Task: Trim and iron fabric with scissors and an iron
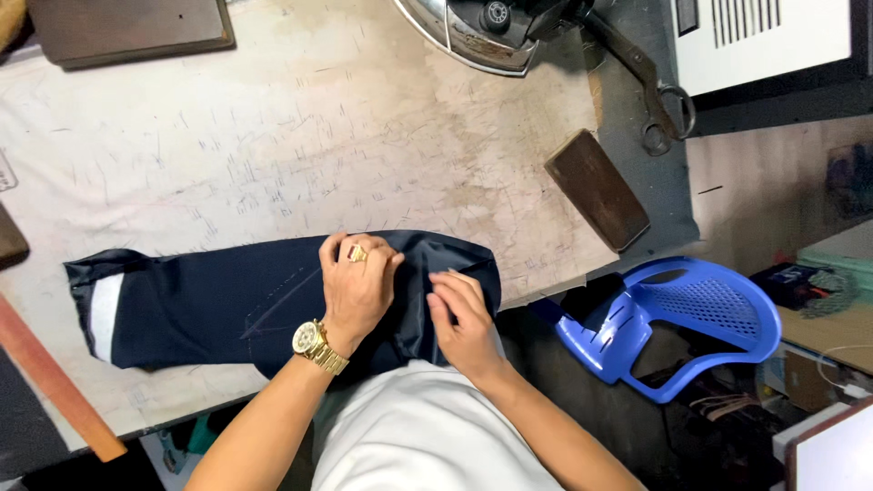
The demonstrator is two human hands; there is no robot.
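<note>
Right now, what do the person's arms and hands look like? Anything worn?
Both forearms are bare, no sleeves or gloves. The left hand has a gold ring on one finger, and a gold metal-link wristwatch with a pale dial sits on the left wrist. The right hand shows no ring, watch or band. A white top covers the torso.

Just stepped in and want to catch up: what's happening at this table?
A person is working a dark navy garment laid flat on a worn, chalk-marked padded table. The left hand, with a gold watch and ring, presses down on the cloth, while the right hand pinches a fold near the garment's right end. An iron, scissors and a wooden block sit untouched at the far side. A blue plastic chair stands at the right.
</note>
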